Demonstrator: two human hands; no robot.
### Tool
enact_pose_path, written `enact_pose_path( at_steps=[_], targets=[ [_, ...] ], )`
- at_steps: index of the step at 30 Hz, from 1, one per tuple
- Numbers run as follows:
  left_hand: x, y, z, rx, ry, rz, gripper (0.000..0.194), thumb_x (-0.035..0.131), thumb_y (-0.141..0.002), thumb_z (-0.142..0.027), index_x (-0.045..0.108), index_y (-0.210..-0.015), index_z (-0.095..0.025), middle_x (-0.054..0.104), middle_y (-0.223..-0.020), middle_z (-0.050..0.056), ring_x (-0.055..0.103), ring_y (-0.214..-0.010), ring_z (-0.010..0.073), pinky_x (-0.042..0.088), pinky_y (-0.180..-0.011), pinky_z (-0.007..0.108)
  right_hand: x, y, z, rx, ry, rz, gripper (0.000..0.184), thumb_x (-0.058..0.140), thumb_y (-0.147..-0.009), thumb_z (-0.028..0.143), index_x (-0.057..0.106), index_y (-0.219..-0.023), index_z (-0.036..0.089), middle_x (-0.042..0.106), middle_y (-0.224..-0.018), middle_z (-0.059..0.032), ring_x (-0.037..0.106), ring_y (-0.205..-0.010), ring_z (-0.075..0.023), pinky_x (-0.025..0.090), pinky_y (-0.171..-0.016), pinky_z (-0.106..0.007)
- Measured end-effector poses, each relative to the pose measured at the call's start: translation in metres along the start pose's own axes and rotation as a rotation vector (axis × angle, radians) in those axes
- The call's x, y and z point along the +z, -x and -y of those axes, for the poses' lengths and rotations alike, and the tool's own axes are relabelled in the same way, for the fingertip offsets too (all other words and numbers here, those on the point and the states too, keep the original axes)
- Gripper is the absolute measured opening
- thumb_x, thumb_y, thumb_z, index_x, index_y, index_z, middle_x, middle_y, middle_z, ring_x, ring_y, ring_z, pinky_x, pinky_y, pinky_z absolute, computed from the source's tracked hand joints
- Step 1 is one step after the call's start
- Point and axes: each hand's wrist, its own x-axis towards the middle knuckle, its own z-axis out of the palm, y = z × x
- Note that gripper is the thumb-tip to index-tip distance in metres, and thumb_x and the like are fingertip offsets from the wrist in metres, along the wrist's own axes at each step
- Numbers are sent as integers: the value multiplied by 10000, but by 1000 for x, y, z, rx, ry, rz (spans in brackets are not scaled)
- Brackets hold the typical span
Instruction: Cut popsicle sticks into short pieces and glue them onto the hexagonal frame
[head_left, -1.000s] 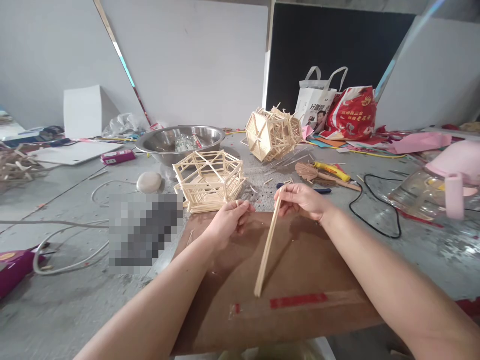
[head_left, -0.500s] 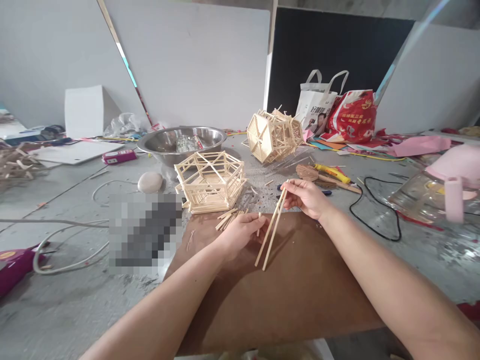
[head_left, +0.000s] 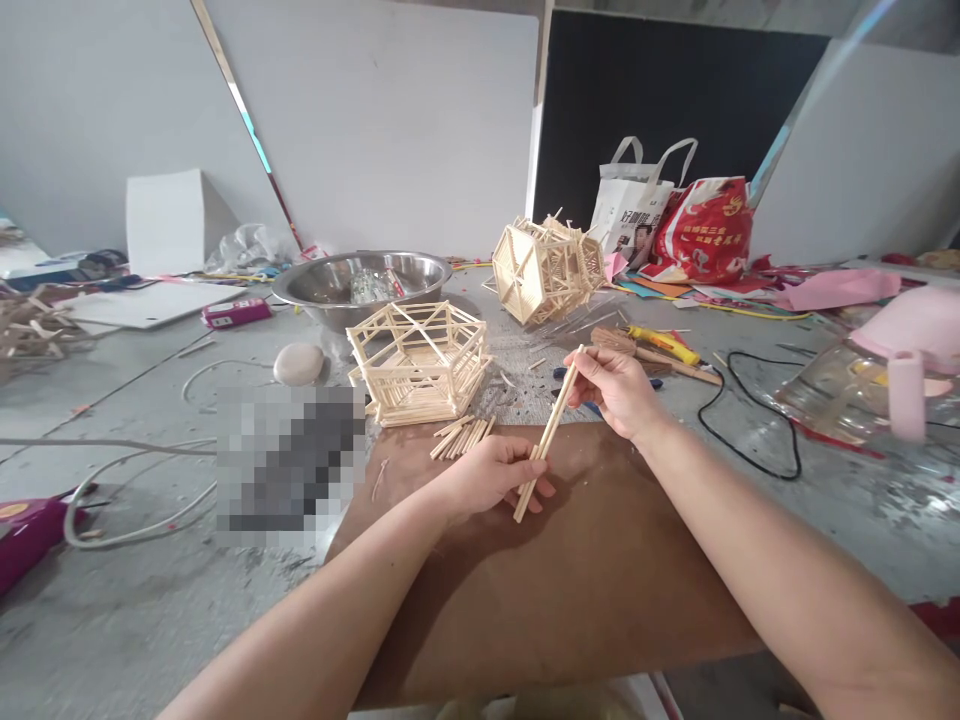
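Observation:
Pale wooden sticks [head_left: 556, 419] slant between my hands, lying side by side over the brown board. My right hand [head_left: 611, 388] pinches their upper end between thumb and fingers. Lower down, my left hand [head_left: 504, 472] is closed around them, its thumb on top. Whether the left hand also keeps a short stick is hidden. Several short cut sticks [head_left: 463, 438] lie in a row just beyond my left hand. Behind them stands a hexagonal stick frame [head_left: 420, 365], open at the top with sticks crossing it.
A lantern-like stick model [head_left: 546, 270] stands farther back, beside a steel basin [head_left: 363, 280]. To the right are a yellow-handled tool [head_left: 664, 345], a black cord [head_left: 750, 420] and a clear jug with a pink lid [head_left: 847, 390]. A white cable [head_left: 112, 445] crosses the left side.
The sticks, spread apart at their lower ends before, now lie together. My left hand has moved right and closed on them; the right hand has shifted slightly.

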Motion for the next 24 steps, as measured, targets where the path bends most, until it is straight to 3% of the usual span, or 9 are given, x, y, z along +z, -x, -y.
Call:
enact_pose_path(
  at_steps=[4, 7, 11, 16, 19, 24],
  targets=[
    [1, -3, 1, 45, -11, -107, 302, 517, -671, -417, 530, -770, -132, 616, -675, 41, 568, -505, 104, 429, -457, 204, -3, -2, -1, 41, -24, -37, 229, 606, -644, 365, 573, -730, 156, 575, -529, 25, 536, -416, -80, 466, -403, -194],
    [1, -5, 2, 50, -67, -231, 250, 506, -679, -386, 519, -690, -137, 618, -669, 29, 551, -459, 82, 408, -421, 180, -9, -6, -2, 12, -46, -157, 252, 613, -627, 386, 564, -731, 162, 581, -570, 23, 540, -415, -76, 466, -392, -189],
    [-2, -7, 4, 72, -106, -372, 217, 472, -705, -347, 479, -641, -140, 620, -675, 29, 534, -404, 78, 369, -357, 165, -24, -14, 3, -130, -105, -399, 242, 599, -638, 389, 543, -718, 168, 577, -593, 25, 527, -402, -60, 457, -390, -174],
    [-6, -9, 8, 109, -49, -472, 221, 451, -725, -363, 492, -725, -146, 620, -692, 36, 549, -425, 94, 398, -385, 187, -34, -16, 9, -421, -24, -532, 199, 508, -714, 398, 528, -768, 208, 591, -718, 14, 595, -591, -99, 500, -594, -251],
    [-6, -9, 7, 109, -4, -448, 242, 455, -728, -374, 501, -770, -141, 621, -714, 47, 559, -451, 99, 412, -410, 193, -32, -12, -2, -545, 374, -443, 207, 457, -755, 377, 552, -859, 225, 606, -841, -25, 594, -763, -138, 471, -721, -303],
    [-4, -4, 2, 105, 117, -338, 274, 482, -713, -399, 498, -808, -143, 625, -732, 52, 558, -454, 97, 417, -430, 196, -32, -10, -34, -603, 1147, 30, 235, 425, -778, 264, 585, -927, 176, 596, -986, -99, 532, -936, -183, 395, -844, -351]
  ],
)
